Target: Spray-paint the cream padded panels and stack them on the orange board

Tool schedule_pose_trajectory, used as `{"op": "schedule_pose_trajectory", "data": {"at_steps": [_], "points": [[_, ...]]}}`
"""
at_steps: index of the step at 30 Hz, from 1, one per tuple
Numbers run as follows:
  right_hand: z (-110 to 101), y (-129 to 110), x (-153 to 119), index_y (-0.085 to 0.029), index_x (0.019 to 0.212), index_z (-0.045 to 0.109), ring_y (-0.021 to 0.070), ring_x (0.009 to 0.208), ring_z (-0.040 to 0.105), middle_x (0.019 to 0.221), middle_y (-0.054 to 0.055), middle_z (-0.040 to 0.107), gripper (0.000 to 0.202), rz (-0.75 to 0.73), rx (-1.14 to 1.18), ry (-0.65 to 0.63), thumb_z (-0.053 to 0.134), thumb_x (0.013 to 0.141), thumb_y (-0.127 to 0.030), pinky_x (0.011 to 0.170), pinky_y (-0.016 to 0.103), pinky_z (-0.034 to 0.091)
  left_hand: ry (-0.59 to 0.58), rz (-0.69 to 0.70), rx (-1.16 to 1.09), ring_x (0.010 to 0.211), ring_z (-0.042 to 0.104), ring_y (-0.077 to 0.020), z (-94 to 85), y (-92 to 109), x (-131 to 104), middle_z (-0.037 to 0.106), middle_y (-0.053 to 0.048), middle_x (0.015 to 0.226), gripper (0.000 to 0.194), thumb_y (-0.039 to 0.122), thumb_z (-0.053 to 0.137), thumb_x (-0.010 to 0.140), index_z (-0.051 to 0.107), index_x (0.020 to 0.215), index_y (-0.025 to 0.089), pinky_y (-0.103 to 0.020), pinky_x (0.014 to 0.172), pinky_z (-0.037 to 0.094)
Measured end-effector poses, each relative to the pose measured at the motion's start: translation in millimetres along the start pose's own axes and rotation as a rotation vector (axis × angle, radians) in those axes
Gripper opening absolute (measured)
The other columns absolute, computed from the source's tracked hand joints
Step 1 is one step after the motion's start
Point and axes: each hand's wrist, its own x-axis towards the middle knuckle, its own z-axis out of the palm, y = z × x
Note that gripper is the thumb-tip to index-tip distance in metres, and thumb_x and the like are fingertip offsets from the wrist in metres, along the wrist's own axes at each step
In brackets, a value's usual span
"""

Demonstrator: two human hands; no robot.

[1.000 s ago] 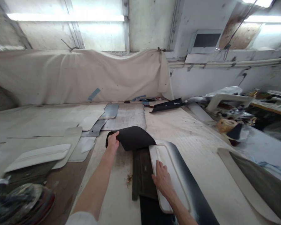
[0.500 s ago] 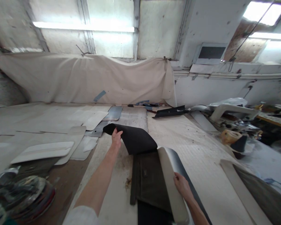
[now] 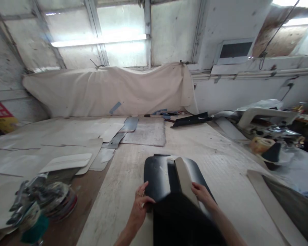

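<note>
Floppy black sheet and a beige piece, both hands busy, easy to get crooked

So the black sheet (image 3: 184, 222) is draped on the near side of the beige piece (image 3: 185, 177) and partly over its lower end. The dark rounded panel (image 3: 154, 177) with the pale hazy band is just left of the beige piece, and another dark panel (image 3: 198, 171) shows on its right.

Left hand (image 3: 138, 205) is left of the beige piece, index and thumb spread apart, finger by the panel's edge, thumb at the sheet's corner. Can't tell if it's really pinching anything. Right hand (image 3: 204, 196) is on the right side of the beige piece, fingers curled on its edge, looks like a pinch to me.

What I'd worry about: the sheet looks soft, so if that left corner isn't properly held it could sag and fold under itself. The beige piece looks tilted, so an uneven pull from the right could skew it or drag the sheet along. And if that pale haze is wet or tacky (can't tell), a brushing finger could smear it, or the sheet could grab in the wrong spot and crease.
</note>
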Motion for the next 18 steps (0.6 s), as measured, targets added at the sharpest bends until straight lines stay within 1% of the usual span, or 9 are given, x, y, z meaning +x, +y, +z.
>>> {"op": "schedule_pose_trajectory", "data": {"at_steps": [1, 3, 4, 6, 9, 11, 13, 15, 18], "points": [[-0.4, 0.9, -0.3, -0.015, 0.082, 0.067, 0.0221, 0.068, 0.062, 0.068, 0.004, 0.066, 0.037, 0.003, 0.03, -0.043, 0.049, 0.065, -0.043, 0.057, 0.029, 0.049, 0.066, -0.082, 0.005, 0.13, 0.031, -0.0266, 3.4, -15.9, -13.9, 0.044, -0.002, 0.135, 0.015, 0.019, 0.055, 0.067, 0.069, 0.067, 0.023, -0.047, 0.111, 0.018], [-0.4, 3.6, 0.7, -0.015, 0.092, 0.065, 0.0198, 0.065, 0.062, 0.07, 0.004, 0.066, 0.044, 0.015, 0.07, -0.112, 0.044, 0.069, -0.046, 0.055, 0.028, 0.049, 0.164, -0.275, -0.077, 0.126, 0.037, -0.0276, 6.4, -42.8, -36.0, 0.049, -0.005, 0.13, 0.02, 0.024, 0.053, 0.067, 0.069, 0.079, 0.022, -0.045, 0.11, 0.023], [-0.1, 5.2, 1.8, -0.014, 0.095, 0.063, 0.0189, 0.064, 0.062, 0.07, 0.003, 0.066, 0.047, 0.02, 0.076, -0.133, 0.042, 0.07, -0.047, 0.054, 0.028, 0.049, 0.191, -0.346, -0.133, 0.124, 0.039, -0.027, 6.4, -51.9, -44.9, 0.053, -0.006, 0.126, 0.026, 0.026, 0.052, 0.067, 0.069, 0.086, 0.021, -0.043, 0.109, 0.025], [0.8, 8.1, 4.6, -0.013, 0.1, 0.061, 0.0178, 0.062, 0.062, 0.068, 0.002, 0.064, 0.05, 0.017, 0.058, -0.15, 0.042, 0.07, -0.048, 0.053, 0.027, 0.049, 0.196, -0.424, -0.215, 0.123, 0.041, -0.0244, 5.3, -59.5, -59.1, 0.056, -0.006, 0.123, 0.036, 0.028, 0.048, 0.07, 0.064, 0.101, 0.019, -0.04, 0.11, 0.025], [3.1, 9.8, 8.3, -0.014, 0.104, 0.061, 0.0163, 0.055, 0.06, 0.063, 0.0, 0.062, 0.051, -0.024, -0.031, -0.129, 0.041, 0.071, -0.047, 0.048, 0.025, 0.047, 0.156, -0.463, -0.213, 0.127, 0.036, -0.0222, 4.3, -50.6, -71.3, 0.05, -0.005, 0.13, 0.046, 0.03, 0.049, 0.071, 0.055, 0.115, 0.018, -0.039, 0.111, 0.022], [6.2, 8.5, 10.0, -0.014, 0.105, 0.061, 0.0156, 0.051, 0.059, 0.063, 0.0, 0.062, 0.049, -0.068, -0.114, -0.099, 0.038, 0.073, -0.045, 0.047, 0.026, 0.046, 0.067, -0.452, -0.122, 0.127, 0.035, -0.0225, 5.0, -39.3, -73.8, 0.049, -0.005, 0.131, 0.054, 0.023, 0.054, 0.065, 0.052, 0.119, 0.017, -0.038, 0.111, 0.02], [11.3, 5.7, 10.9, -0.014, 0.103, 0.062, 0.0158, 0.051, 0.058, 0.064, 0.001, 0.063, 0.047, -0.122, -0.211, -0.063, 0.037, 0.075, -0.042, 0.051, 0.027, 0.046, -0.056, -0.421, -0.013, 0.126, 0.037, -0.0219, 6.2, -29.3, -73.7, 0.05, -0.007, 0.13, 0.061, 0.014, 0.051, 0.059, 0.05, 0.12, 0.014, -0.036, 0.111, 0.02], [18.6, 1.9, 10.6, -0.013, 0.102, 0.062, 0.0175, 0.055, 0.059, 0.065, 0.003, 0.063, 0.043, -0.18, -0.317, -0.018, 0.036, 0.077, -0.037, 0.059, 0.03, 0.047, -0.138, -0.41, 0.062, 0.125, 0.039, -0.0211, 7.1, -23.2, -73.6, 0.05, -0.008, 0.13, 0.062, 0.012, 0.046, 0.058, 0.05, 0.12, 0.012, -0.034, 0.11, 0.021], [33.3, -5.7, 5.8, -0.01, 0.104, 0.059, 0.0222, 0.073, 0.06, 0.076, 0.011, 0.065, 0.04, -0.269, -0.468, 0.048, 0.035, 0.079, -0.03, 0.073, 0.034, 0.044, -0.192, -0.425, 0.121, 0.126, 0.037, -0.0211, 7.0, -22.1, -76.2, 0.047, -0.008, 0.132, 0.062, 0.015, 0.044, 0.061, 0.048, 0.122, 0.011, -0.034, 0.11, 0.021]]}}
